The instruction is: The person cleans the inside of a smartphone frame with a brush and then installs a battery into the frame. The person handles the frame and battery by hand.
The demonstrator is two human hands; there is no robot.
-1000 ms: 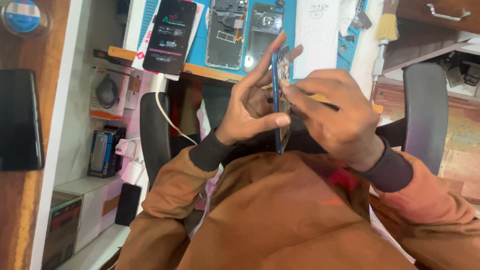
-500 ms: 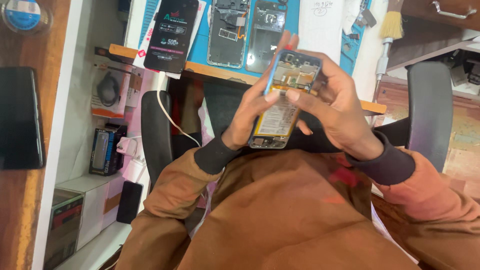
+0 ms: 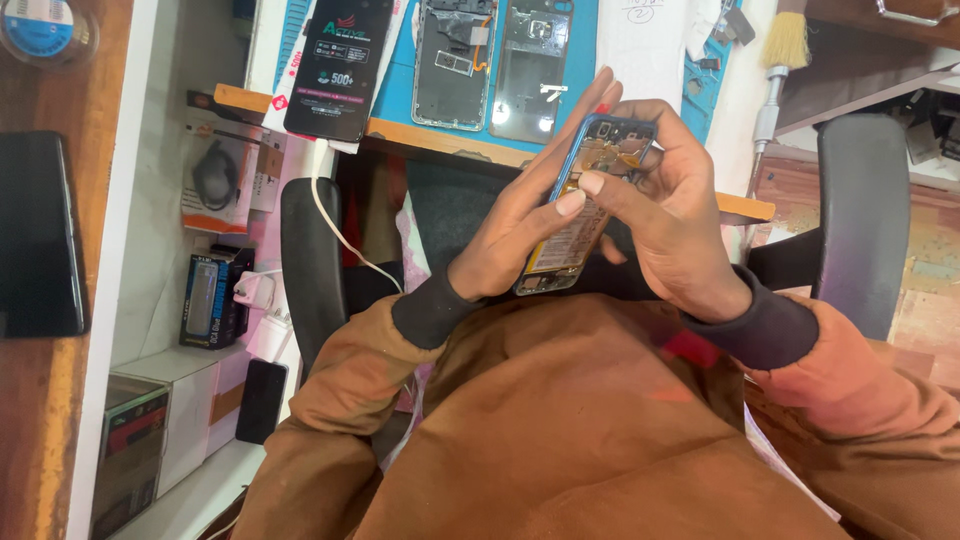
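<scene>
The opened smartphone is now lying with its exposed insides facing the camera, where a second ago it was being held edge-on; the battery and board are showing, so the work inside is becoming reachable. The left hand is cradling the phone from its 9 o'clock side, fingers stretched along the blue frame. The right hand is gripping it from 3 o'clock, thumb pressing near the upper middle; it may be pinching a small part there, but the view is too blurred to tell. Both hands are holding the phone in the air above the lap, just short of the desk edge at 12 o'clock, where two phone frames and a dark box are lying. The chair armrests at 9 and 3 o'clock are bounding sideways room; the space toward the body is staying open.
</scene>
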